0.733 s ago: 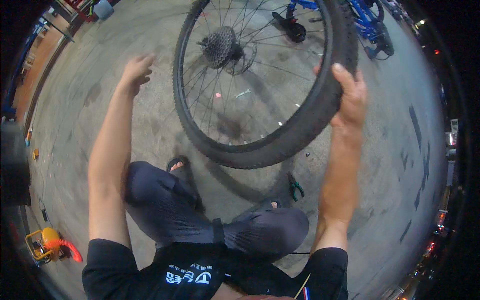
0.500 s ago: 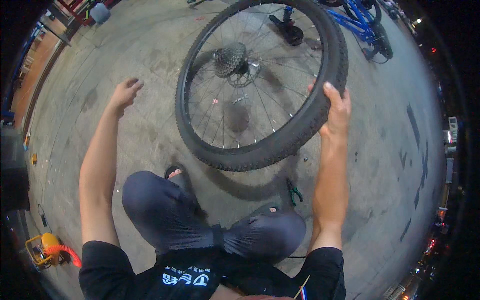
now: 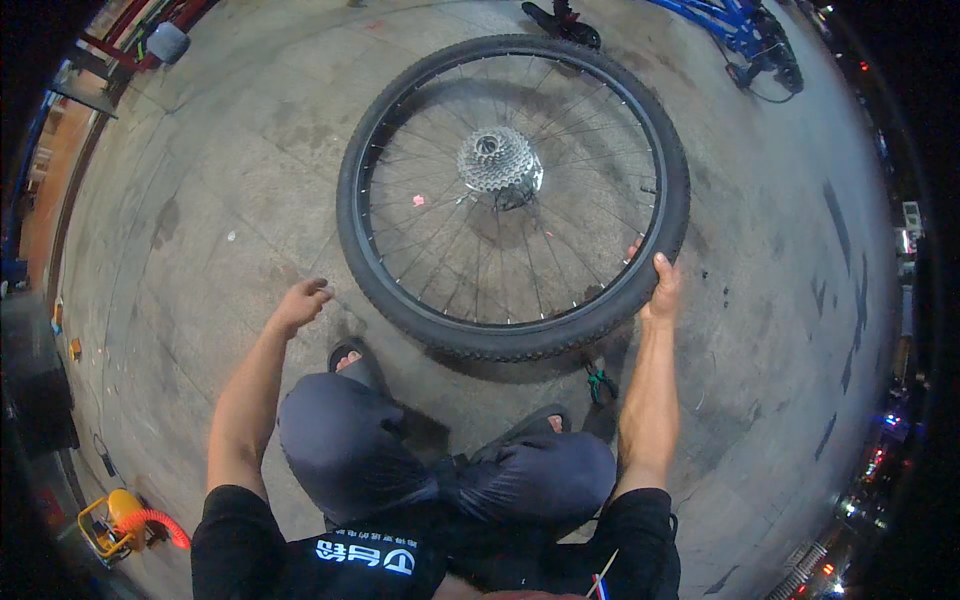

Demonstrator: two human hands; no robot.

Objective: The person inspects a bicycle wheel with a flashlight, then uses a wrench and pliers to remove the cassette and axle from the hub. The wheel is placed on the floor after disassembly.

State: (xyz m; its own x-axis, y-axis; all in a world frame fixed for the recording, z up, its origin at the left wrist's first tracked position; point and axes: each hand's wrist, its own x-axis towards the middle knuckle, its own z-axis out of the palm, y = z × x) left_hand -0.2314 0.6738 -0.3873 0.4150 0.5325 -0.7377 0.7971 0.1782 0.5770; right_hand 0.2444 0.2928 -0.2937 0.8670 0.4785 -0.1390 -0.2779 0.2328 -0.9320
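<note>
A bicycle wheel with a knobby black tyre [image 3: 512, 340] lies nearly flat in front of me, its cassette of silver sprockets [image 3: 497, 160] facing up at the hub. My right hand [image 3: 661, 288] grips the tyre and rim at the near right, thumb on top and fingertips showing inside the rim. To the left of the wheel, my left hand [image 3: 300, 306] hangs in the air, apart from the tyre, with its fingers loosely bent and nothing in them. Green-handled pliers [image 3: 599, 386] lie on the ground between the wheel and my right forearm.
At the far right is part of a blue bicycle frame [image 3: 715, 25], and a dark object [image 3: 562, 25] lies beyond the wheel. A yellow machine with an orange coiled hose [image 3: 150, 522] stands at the lower left. A blue-grey container [image 3: 167, 43] is at the far left.
The wheel has tipped from a steep tilt down to nearly flat, with my right hand still on its edge. My left hand has come nearer to me and to the right.
</note>
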